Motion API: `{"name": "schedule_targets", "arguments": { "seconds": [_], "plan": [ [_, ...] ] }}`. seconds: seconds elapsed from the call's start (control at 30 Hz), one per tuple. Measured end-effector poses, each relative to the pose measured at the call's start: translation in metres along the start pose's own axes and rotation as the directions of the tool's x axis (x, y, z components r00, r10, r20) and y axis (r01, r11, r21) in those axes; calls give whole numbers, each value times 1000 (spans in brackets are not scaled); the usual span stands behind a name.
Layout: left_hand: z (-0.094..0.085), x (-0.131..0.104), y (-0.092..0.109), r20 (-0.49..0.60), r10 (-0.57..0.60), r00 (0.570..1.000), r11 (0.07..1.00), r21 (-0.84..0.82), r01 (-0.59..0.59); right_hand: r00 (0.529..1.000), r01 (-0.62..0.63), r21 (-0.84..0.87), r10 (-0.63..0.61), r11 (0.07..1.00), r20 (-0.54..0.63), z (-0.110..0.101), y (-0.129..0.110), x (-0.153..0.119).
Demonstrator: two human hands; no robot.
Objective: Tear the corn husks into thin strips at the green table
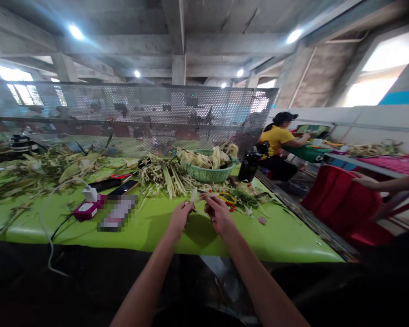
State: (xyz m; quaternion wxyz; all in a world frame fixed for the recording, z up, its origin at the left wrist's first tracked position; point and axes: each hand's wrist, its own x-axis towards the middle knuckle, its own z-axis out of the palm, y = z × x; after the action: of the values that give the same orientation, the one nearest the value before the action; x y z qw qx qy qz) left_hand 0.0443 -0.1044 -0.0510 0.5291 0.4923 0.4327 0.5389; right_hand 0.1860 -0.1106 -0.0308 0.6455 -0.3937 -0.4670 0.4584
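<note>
Pale husk strip (pixel 194 196) pinched by fingertips of left hand (pixel 184 213), held up over green desk (pixel 132 236). Right hand (pixel 216 211) curled just beside it, fingertips close together; whether strip is gripped there too cannot be told. Green basket (pixel 211 172) filled with husks, set beyond hands. Scissors (pixel 227 198) laid near right hand, partly hidden by greens (pixel 247 200).

Both hands (pixel 200 212) hold pale husk strips (pixel 195 196); a green basket (pixel 210 172) of husks sits beyond.
</note>
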Motion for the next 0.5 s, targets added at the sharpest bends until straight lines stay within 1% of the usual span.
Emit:
{"name": "schedule_targets", "arguments": {
  "seconds": [0.1,0.27,0.33,0.4,0.5],
  "plan": [
    [1,2,-1,-4,11,1000,1000,-6,-11,997,21,25,-23,999,71,2,-4,-4],
    [4,4,-2,-24,14,1000,999,-53,-15,987,100,-96,-87,990,133,7,-4,-9],
    [4,6,-3,-22,25,999,997,-69,-26,976,160,-147,-133,976,174,8,-2,-9],
    [4,7,-4,-6,45,999,996,-78,-45,954,258,-233,-209,938,217,9,-2,-10],
    [2,8,-7,0,101,995,991,-84,-101,914,398,-417,-311,817,261,9,-1,-10]
  ]
}}
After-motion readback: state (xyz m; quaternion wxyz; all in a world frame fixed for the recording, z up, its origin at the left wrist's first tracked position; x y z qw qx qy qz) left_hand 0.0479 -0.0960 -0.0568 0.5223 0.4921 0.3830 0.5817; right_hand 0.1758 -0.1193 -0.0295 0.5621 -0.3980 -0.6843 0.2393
